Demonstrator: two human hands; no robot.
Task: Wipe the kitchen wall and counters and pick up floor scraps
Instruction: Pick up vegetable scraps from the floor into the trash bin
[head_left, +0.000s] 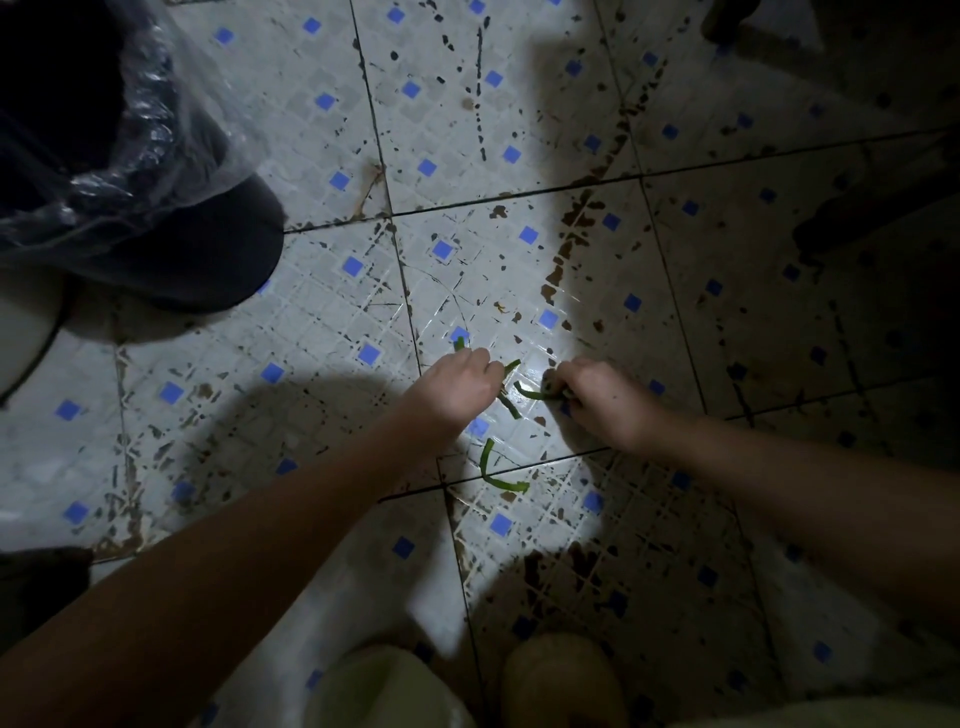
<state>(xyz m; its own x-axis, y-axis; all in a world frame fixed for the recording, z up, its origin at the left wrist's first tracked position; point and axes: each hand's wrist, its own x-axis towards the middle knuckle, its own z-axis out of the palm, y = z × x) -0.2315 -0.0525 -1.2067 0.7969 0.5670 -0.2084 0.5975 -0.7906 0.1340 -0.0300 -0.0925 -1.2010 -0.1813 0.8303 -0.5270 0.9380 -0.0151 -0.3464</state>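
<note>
Thin green vegetable scraps lie on the stained white and blue tiled floor (332, 291). My left hand (457, 387) reaches down with fingers curled round green strips (509, 371); a tip pokes out at its far side. My right hand (597, 395) pinches another green strip (532, 394) at the floor. One strip (511, 410) lies between the hands. A longer curved green scrap (496, 475) lies loose on the tiles just below both hands.
A dark waste bin (171, 249) lined with a clear plastic bag (156, 114) stands at the upper left. My knees (561, 680) show at the bottom edge. Dark furniture legs (852, 218) stand in shadow at the right.
</note>
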